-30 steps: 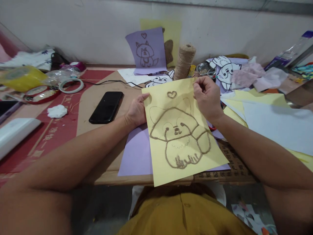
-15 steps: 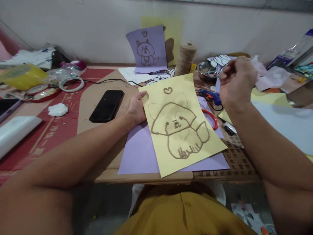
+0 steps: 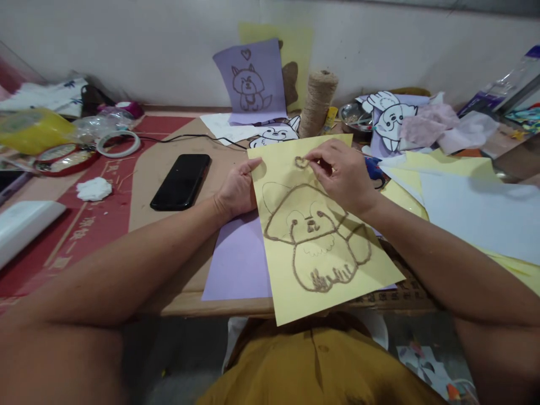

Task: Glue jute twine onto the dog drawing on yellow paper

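Observation:
A yellow sheet of paper [image 3: 291, 301] is tilted up above the table, bearing a fox-like animal outlined in brown twine and a small twine heart [image 3: 300, 162] near its top. My left hand [image 3: 241, 188] grips the sheet's left edge, thumb on the front and fingers behind. Over the upper right of the sheet is my right hand [image 3: 343, 174], its thumb and forefinger pinched together at the heart's right side. Whatever lies in that pinch is too small to make out. Pencil lines show at the ear and chest.
Beneath lies a purple sheet [image 3: 236, 264]. A black phone [image 3: 180, 181] is to the left, near a tape roll [image 3: 118, 144]. Behind stand a purple fox picture [image 3: 257, 84] and a twine spool [image 3: 318, 104]. Paper cutouts [image 3: 392, 121] and white sheets [image 3: 481, 214] lie right.
My right hand has come down and left from above the table's right side to the twine heart. The yellow sheet, still in my left hand, has shifted slightly right and lower.

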The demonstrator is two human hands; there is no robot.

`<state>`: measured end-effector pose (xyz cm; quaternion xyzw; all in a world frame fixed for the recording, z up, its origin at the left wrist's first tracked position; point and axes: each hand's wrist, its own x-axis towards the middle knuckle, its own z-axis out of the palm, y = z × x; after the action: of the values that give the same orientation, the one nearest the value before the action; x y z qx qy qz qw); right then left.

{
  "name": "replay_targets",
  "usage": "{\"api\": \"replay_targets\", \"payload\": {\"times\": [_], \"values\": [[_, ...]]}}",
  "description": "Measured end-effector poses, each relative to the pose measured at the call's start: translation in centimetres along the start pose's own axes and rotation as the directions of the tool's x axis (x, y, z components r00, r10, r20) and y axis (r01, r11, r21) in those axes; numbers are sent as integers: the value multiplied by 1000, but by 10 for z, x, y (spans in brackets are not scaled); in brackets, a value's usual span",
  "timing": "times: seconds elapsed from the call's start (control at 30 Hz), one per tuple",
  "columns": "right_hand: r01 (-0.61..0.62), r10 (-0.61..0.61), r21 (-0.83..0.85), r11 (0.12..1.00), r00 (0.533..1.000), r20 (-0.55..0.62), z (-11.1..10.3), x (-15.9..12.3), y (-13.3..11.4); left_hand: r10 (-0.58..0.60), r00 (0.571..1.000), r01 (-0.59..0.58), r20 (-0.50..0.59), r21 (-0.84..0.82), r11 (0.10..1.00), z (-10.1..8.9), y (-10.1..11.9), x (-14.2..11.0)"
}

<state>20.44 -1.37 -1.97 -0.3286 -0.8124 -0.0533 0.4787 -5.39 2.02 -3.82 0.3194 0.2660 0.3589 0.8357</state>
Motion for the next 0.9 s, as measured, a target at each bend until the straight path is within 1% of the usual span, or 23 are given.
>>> {"api": "replay_targets", "payload": {"times": [0.17,0.27,0.37,0.43,0.5,0.57,0.63,0.67,0.73,0.77,0.83,0.9], "values": [[110,-106,-78,991,993,49,4,-3,3,-60,997,56,58,64,996,-5,-2,0],[176,-165,-165,971,983,76,6,-4,5,-82,992,74,94,89,993,-7,-3,1],[197,-162,-254,947,975,152,8,-6,6,-93,985,80,147,92,993,-11,-5,3],[176,-129,-273,946,975,182,11,-7,7,-101,980,86,171,93,992,-13,-5,4],[109,-71,-253,961,986,154,11,-7,7,-110,980,94,166,97,991,-16,-5,4],[-2,19,-199,980,996,82,9,-6,8,-96,985,83,141,93,992,-18,-4,4],[-133,134,-123,984,991,-2,4,-4,12,-64,991,55,116,75,996,-21,-2,5],[-199,196,-77,977,980,-37,1,-2,15,-45,993,38,107,63,997,-22,-1,6],[-327,328,32,945,940,-97,-4,2,26,-15,995,11,99,40,999,-24,0,7],[-386,396,96,917,910,-126,-6,3,32,-4,995,1,96,31,1000,-25,1,8],[-485,527,240,841,834,-162,-7,4,46,12,996,-14,87,17,1000,-24,1,8],[-536,619,366,761,768,-164,-5,3,58,24,998,-25,59,10,1000,-22,1,7]]}}
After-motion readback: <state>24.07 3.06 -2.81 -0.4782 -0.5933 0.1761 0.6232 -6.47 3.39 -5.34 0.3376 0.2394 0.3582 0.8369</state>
